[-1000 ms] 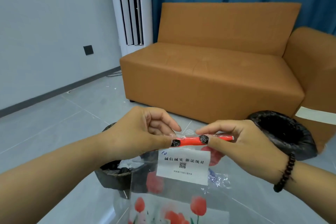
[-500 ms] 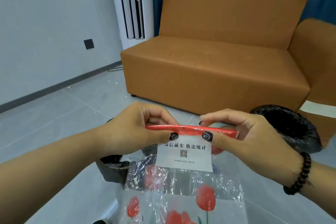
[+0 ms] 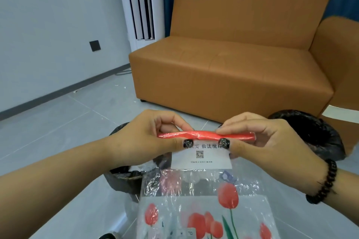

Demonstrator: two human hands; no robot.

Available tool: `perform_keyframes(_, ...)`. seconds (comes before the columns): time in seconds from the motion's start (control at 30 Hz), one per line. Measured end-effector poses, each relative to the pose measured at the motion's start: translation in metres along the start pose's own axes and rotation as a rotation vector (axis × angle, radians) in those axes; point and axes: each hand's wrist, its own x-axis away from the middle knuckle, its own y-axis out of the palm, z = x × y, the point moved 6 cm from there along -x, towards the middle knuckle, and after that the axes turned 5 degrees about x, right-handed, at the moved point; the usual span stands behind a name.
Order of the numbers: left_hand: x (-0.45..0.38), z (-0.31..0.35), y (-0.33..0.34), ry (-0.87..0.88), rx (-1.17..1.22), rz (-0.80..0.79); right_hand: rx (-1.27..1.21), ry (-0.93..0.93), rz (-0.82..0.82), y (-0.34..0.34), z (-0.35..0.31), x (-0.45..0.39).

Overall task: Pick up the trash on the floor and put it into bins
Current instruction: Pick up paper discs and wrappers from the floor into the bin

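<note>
A clear plastic bag [image 3: 202, 200] printed with red tulips hangs in front of me, with a white label and QR code near its top. Its top edge is rolled into a red strip [image 3: 204, 135]. My left hand [image 3: 147, 139] pinches the left part of that strip between thumb and fingers. My right hand [image 3: 262, 141] pinches the right part the same way. Two bins lined with black bags stand on the floor behind the bag: one bin [image 3: 124, 178] under my left hand, mostly hidden, and another bin [image 3: 314, 132] behind my right hand.
An orange sofa [image 3: 233, 64] stands just beyond the bins, with a second orange seat [image 3: 342, 60] at the right. A white floor-standing air conditioner [image 3: 138, 6] fills the corner by the blue curtain. Grey tiled floor [image 3: 48, 126] stretches to the left wall.
The red rolled edge has grown longer and thicker between my fingers, and it now covers the top of the label's text. More of the tulip bag hangs in view.
</note>
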Motion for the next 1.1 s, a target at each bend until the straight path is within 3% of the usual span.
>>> perform_keyframes(0.13, 0.002, 0.004, 0.000, 0.047, -0.009, 0.022, -0.021, 0.071, 0.012, 0.000, 0.007, -0.001)
perform_keyframes(0.3, 0.005, -0.001, 0.009, -0.060, 0.028, -0.102, -0.032, -0.014, 0.068, -0.004, 0.000, -0.002)
perform_keyframes(0.53, 0.004, 0.004, 0.001, -0.001, -0.011, 0.039, -0.115, 0.125, 0.015, 0.000, 0.004, 0.001)
perform_keyframes(0.7, 0.006, -0.001, 0.013, -0.104, 0.028, -0.117, -0.040, 0.065, 0.078, -0.003, 0.002, -0.002)
perform_keyframes(0.93, 0.002, 0.000, 0.007, -0.038, 0.007, -0.055, -0.110, 0.097, 0.020, -0.001, 0.002, 0.000)
perform_keyframes(1.1, 0.005, -0.006, 0.015, -0.119, 0.031, -0.160, -0.085, 0.051, 0.051, -0.003, 0.001, -0.002)
